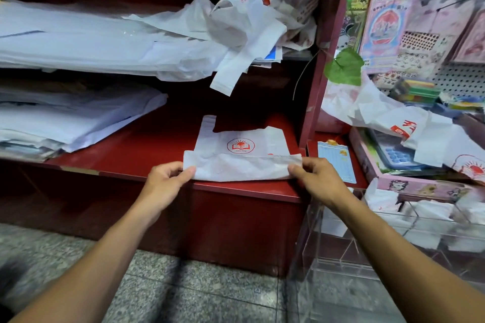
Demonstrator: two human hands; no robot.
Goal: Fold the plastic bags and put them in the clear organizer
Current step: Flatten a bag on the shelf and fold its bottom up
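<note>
Both hands fold a plastic bag on the red shelf

The left hand (168,178) and right hand (312,178) each pinch a corner of the plastic bag (241,157); its folded-up edge spans both grips, the clear organizer (393,238) right of them.

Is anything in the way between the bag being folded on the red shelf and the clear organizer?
Nothing visible blocks it. Both hands, left hand and right hand, pinch the bag at the shelf's front edge. The clear organizer sits lower right, its top open, with folded bags already in some compartments.
</note>
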